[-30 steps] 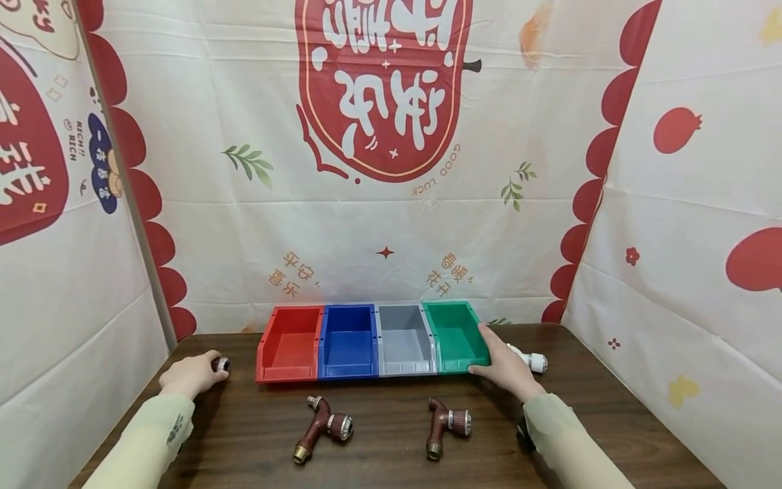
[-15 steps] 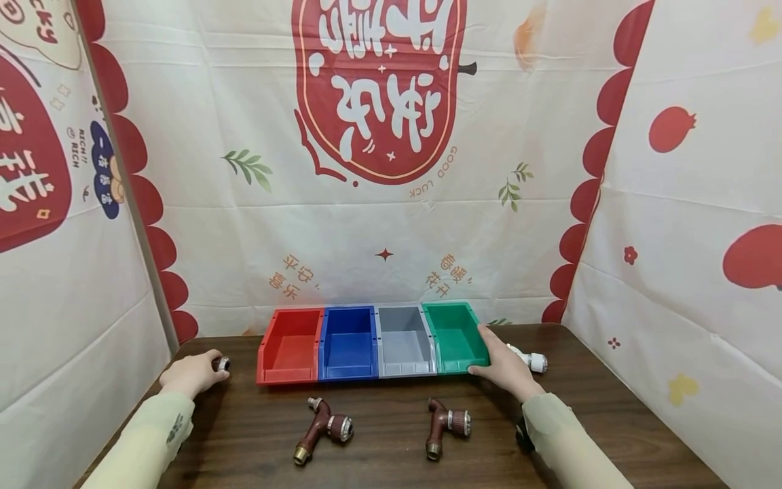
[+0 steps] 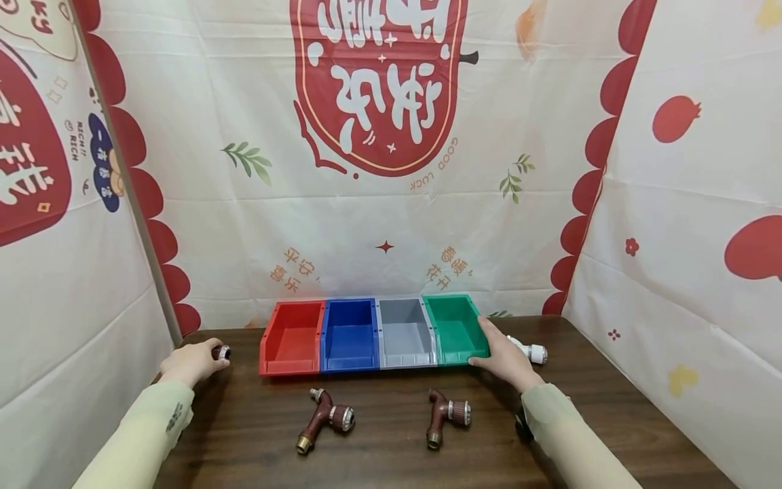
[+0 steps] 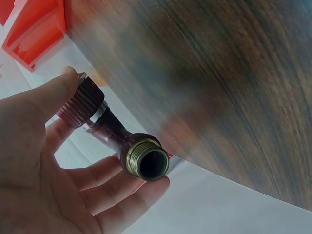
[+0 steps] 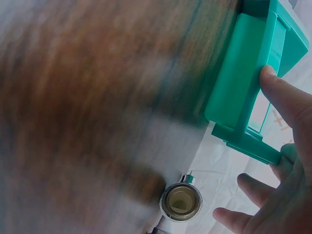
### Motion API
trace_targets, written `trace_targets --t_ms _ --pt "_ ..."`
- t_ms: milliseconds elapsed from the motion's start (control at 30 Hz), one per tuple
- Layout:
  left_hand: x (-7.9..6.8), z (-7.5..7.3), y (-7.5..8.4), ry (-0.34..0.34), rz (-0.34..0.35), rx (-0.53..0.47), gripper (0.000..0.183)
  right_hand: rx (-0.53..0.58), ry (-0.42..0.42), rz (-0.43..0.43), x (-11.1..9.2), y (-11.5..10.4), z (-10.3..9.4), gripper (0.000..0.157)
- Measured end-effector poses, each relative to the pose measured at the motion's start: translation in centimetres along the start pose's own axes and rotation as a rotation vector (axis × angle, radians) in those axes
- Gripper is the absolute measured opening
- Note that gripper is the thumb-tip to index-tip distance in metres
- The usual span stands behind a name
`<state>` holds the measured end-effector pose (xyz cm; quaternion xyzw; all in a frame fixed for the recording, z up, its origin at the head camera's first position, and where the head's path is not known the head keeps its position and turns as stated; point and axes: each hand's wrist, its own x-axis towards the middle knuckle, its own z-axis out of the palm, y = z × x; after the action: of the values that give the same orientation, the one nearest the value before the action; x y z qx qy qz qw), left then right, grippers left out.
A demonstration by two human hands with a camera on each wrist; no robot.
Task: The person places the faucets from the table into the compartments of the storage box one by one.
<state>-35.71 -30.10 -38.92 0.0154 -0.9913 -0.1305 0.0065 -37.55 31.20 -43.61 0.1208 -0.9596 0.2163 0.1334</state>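
At the table's left side my left hand (image 3: 192,361) grips a dark red tap (image 4: 114,134). In the left wrist view its thumb lies on the ribbed knob, with fingers behind the body, and the brass threaded end faces the camera. On the right, my right hand (image 3: 506,354) holds the near right corner of the green bin (image 3: 457,333). The right wrist view shows the thumb on the bin's front lip (image 5: 271,53) and a finger at its side, the other fingers spread apart. Behind this hand lies a white tap (image 3: 537,354), partly hidden.
Red (image 3: 292,336), blue (image 3: 351,336) and grey (image 3: 407,333) bins stand joined in a row with the green one. Two more dark red taps, one left (image 3: 319,415) and one right (image 3: 437,418), lie in front on the wooden table (image 3: 379,455). Printed cloth (image 3: 342,224) surrounds the table.
The head view has shifted slightly, so the table sits a little higher in it. Both hands keep their places at the tap and the green bin.
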Motion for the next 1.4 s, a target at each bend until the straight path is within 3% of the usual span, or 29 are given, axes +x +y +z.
trace_targets --t_ms 667,1267,1400 --pt "-0.2 -1.1 0.4 0.043 0.014 -0.007 0.055 0.018 -0.01 0.006 0.0 0.0 0.0 0.098" --pt "0.1 -2.6 1.6 0.06 0.024 0.011 0.059 0.021 -0.001 0.008 0.4 0.2 -0.3 0.097" --pt "-0.1 -2.4 1.7 0.042 0.018 0.001 0.058 0.015 -0.022 0.019 0.3 0.1 -0.2 0.098"
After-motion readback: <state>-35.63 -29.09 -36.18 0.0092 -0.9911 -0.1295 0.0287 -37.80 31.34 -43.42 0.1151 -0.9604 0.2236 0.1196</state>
